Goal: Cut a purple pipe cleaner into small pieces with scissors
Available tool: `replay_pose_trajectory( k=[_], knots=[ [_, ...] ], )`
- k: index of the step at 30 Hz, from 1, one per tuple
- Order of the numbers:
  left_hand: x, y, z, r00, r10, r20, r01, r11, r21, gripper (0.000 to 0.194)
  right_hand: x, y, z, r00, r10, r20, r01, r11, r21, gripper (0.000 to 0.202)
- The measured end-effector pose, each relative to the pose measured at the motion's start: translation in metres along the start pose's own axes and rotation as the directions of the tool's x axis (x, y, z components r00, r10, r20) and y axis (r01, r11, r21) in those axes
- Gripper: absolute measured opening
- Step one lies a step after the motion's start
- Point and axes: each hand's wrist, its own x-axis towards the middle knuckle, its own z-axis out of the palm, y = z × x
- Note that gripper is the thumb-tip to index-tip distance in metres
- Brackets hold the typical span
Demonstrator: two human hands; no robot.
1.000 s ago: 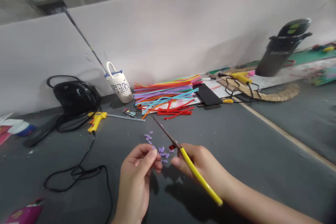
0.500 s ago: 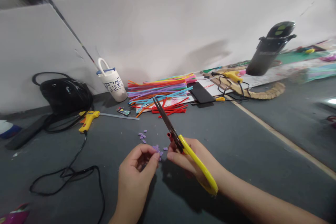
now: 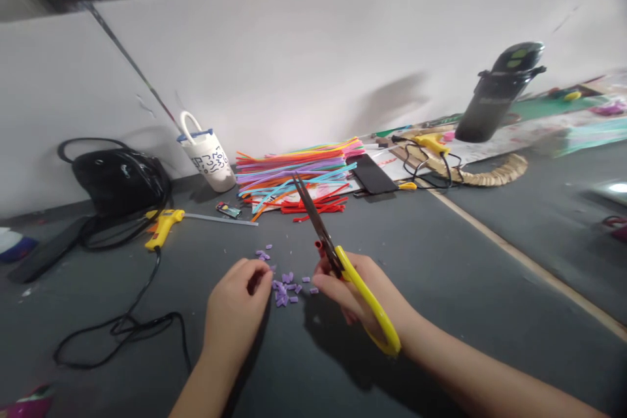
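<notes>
My right hand point(image 3: 360, 287) is wrapped round yellow-handled scissors point(image 3: 365, 294), whose dark blades point up and away to the left. A small red rolled piece point(image 3: 319, 247) shows beside the blades at my right fingers. Several short purple pieces point(image 3: 283, 290) lie in a loose heap on the dark table between my hands. My left hand point(image 3: 242, 300) rests at the left edge of the heap, thumb and fingertips pressed together; whatever is between them is too small to make out. A few more purple pieces point(image 3: 263, 255) lie just beyond its fingertips.
Coloured pipe cleaners point(image 3: 294, 173) lie by the white partition, beside a black phone point(image 3: 375, 174). A yellow glue gun point(image 3: 164, 228), its cord, a black bag point(image 3: 120, 179) and a white cup point(image 3: 210, 160) are at left. A dark bottle point(image 3: 494, 98) stands at right.
My left hand has moved left, away from the purple heap, uncovering more of it. My right hand and the scissors have barely shifted.
</notes>
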Motion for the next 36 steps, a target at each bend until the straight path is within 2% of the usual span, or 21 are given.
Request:
replay_pose_trajectory(
  k=[4, 8, 12, 15, 19, 24, 36],
  knots=[
    [0.016, -0.016, 0.001, 0.998, -0.065, 0.013, 0.065, 0.998, -0.026, 0.02, 0.001, 0.0, -0.002, 1.0, -0.015, -0.011, 0.014, 0.999, -0.039, 0.013],
    [0.018, -0.018, -0.001, 0.996, -0.084, 0.006, 0.084, 0.995, -0.061, 0.022, 0.003, 0.0, -0.004, 0.999, -0.04, -0.018, 0.038, 0.993, -0.116, 0.017],
    [0.015, -0.017, -0.007, 0.997, -0.052, 0.054, 0.057, 0.995, -0.085, 0.021, 0.009, 0.001, -0.014, 0.983, -0.156, -0.096, 0.107, 0.914, -0.391, 0.027],
    [0.014, -0.018, -0.009, 0.99, 0.022, 0.141, -0.008, 0.995, -0.102, 0.014, 0.014, 0.003, -0.024, 0.969, -0.195, -0.155, 0.076, 0.825, -0.56, 0.032],
    [0.012, -0.019, -0.006, 0.972, 0.098, 0.214, -0.075, 0.991, -0.113, 0.021, 0.02, 0.006, -0.031, 0.968, -0.197, -0.154, 0.078, 0.823, -0.562, 0.035],
    [0.01, -0.017, 0.001, 0.954, 0.152, 0.26, -0.131, 0.987, -0.095, 0.022, 0.02, 0.01, -0.027, 0.973, -0.197, -0.119, 0.1, 0.83, -0.549, 0.032],
    [0.008, -0.013, 0.003, 0.973, 0.098, 0.211, -0.1, 0.995, -0.002, 0.016, 0.02, 0.011, -0.024, 0.967, -0.238, -0.093, 0.15, 0.823, -0.547, 0.028]
  ],
)
